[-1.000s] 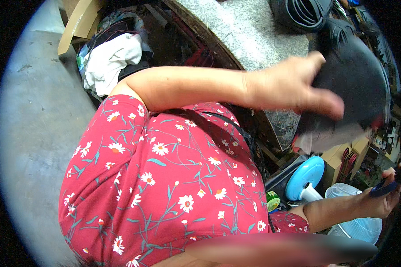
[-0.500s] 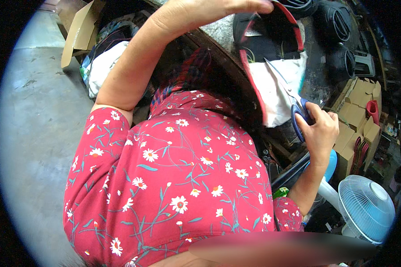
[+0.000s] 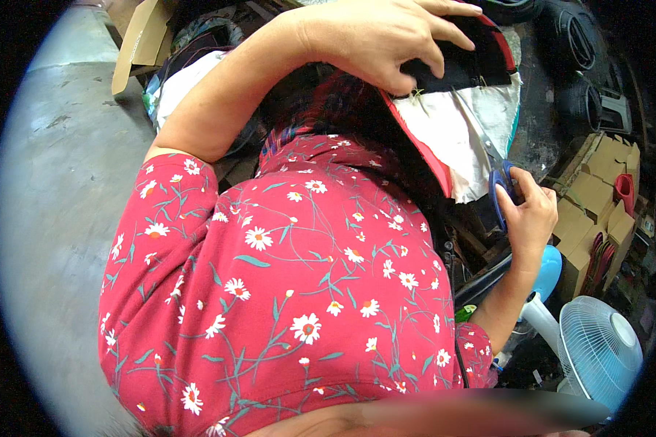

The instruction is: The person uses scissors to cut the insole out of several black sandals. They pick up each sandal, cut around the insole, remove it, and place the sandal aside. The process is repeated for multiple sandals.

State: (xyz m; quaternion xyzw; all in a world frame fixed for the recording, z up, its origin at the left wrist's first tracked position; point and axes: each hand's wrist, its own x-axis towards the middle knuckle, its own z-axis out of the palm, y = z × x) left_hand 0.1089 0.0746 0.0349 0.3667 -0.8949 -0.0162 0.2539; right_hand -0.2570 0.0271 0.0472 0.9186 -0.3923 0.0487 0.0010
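Lower now, my left hand [image 3: 390,42] splays its fingers over the fabric piece [image 3: 444,124], perhaps steadying it, contact half hidden; my right hand [image 3: 530,213] grips blue-handled scissors [image 3: 496,198].

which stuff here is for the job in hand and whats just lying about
In use:
- blue-handled metal scissors, in right hand
- black-and-white fabric piece with red edging, at left hand

Seemingly lying about:
- round blue fan
- brown cardboard boxes
- white cloth

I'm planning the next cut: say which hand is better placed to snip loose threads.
Likely the right hand: it grips the blue-handled scissors, their blades over the white cloth. The left hand shows no tool; its fingers spread over the black cloth, near some threads.
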